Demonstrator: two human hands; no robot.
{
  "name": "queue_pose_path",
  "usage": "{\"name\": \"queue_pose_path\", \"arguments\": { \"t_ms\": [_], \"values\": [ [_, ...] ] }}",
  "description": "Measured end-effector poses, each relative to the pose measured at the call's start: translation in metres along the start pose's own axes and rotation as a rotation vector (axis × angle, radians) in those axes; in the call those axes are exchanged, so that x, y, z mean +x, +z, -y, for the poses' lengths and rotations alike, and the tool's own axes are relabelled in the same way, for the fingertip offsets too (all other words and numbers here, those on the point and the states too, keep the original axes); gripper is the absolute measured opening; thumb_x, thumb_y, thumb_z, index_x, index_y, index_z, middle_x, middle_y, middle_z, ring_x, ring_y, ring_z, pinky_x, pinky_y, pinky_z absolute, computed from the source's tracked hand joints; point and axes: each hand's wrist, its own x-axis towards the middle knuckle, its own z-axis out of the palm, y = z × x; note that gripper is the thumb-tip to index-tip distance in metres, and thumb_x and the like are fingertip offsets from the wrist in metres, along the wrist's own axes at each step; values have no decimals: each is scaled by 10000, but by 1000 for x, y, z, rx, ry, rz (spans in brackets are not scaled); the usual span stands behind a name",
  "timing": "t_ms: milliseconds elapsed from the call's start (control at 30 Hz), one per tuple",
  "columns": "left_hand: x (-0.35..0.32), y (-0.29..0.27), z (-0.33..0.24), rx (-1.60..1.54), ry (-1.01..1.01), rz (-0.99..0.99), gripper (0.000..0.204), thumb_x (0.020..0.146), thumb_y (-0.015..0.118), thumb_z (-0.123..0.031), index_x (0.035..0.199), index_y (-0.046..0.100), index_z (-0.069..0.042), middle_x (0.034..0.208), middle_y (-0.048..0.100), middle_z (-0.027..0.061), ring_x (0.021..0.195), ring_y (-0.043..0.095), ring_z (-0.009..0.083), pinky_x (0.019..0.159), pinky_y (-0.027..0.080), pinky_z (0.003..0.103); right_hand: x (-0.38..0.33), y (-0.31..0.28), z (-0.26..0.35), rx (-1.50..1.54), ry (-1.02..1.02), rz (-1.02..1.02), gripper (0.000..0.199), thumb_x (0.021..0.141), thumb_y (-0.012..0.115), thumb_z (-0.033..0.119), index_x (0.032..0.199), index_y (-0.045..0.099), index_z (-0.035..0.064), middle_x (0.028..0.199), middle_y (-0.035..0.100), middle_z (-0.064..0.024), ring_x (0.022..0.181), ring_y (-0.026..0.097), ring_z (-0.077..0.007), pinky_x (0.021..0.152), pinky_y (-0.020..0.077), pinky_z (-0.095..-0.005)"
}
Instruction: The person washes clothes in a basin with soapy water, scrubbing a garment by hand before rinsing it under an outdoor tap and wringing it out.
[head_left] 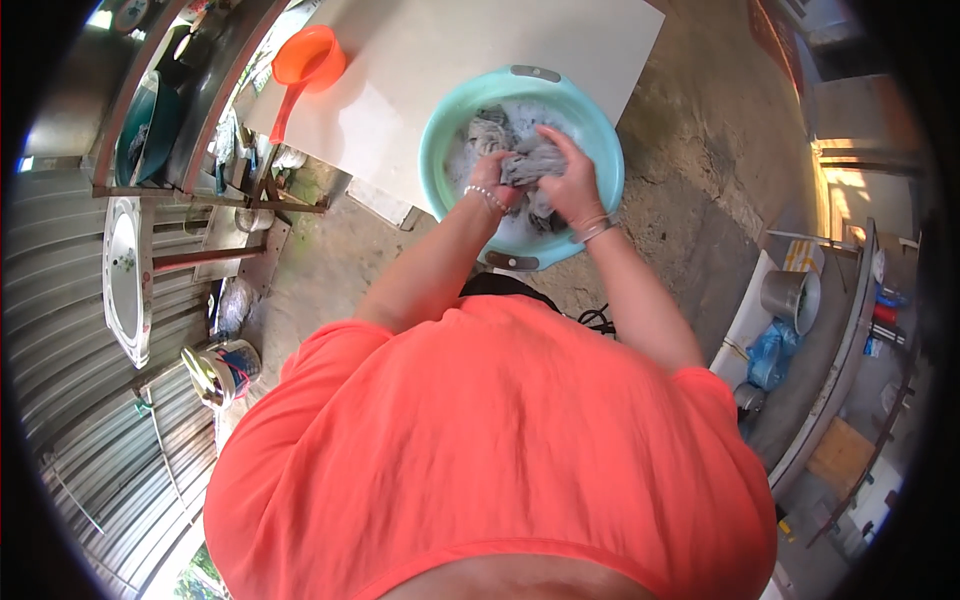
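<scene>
A round turquoise basin (437, 180) with a grey grip at its near and far rim holds sudsy water. Bunched grey wet cloth (537, 163) is gathered between my two hands over the suds. My left hand (494, 180), with a beaded bracelet at the wrist, is closed round the cloth's left side. On the other side my right hand (574, 186) grips it, thumb and fingers curved about the folds. More of the cloth lies in the water under and beyond my hands. Where the held part ends and the rest begins, I cannot tell.
An orange long-handled dipper (308, 60) lies on the pale board (400, 60) left of the basin. Shelving with a dark green tub (150, 130) stands far left. At the right a metal pot (790, 297) and a blue plastic bag (772, 353) sit on a ledge.
</scene>
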Motion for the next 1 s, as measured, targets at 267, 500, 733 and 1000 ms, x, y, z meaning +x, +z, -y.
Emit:
{"name": "queue_pose_path", "arguments": {
  "t_ms": [267,500,733,1000],
  "values": [
    [26,-17,14,93,18,499,173,809,376,-204,829,498,-83,848,550,73,761,527,243,675,441,381,-9,33,16,-466,-185,-1,192,671,561,136,858,553,95,805,543,-112,735,542,-318,602,447,-383],
    [-11,27,34,280,93,72,180,773,459,-277,772,512,-105,688,551,37,599,553,214,502,465,381,10,11,-45,-553,12,-93,138,709,470,156,693,537,36,650,544,-199,622,523,-379,560,432,-438],
    [-31,46,-10,665,209,-188,210,750,569,-264,810,554,-63,723,582,40,648,573,153,526,499,284,24,-49,-72,-444,475,108,455,743,486,420,661,581,-17,658,536,-216,644,539,-348,584,410,-377],
    [-55,40,-42,2290,484,-691,386,703,594,-257,1021,490,-64,960,560,118,900,536,262,778,434,395,22,-35,-105,-683,354,110,584,661,620,332,1116,420,26,1020,508,-208,939,500,-314,792,408,-343]
  ]
}}
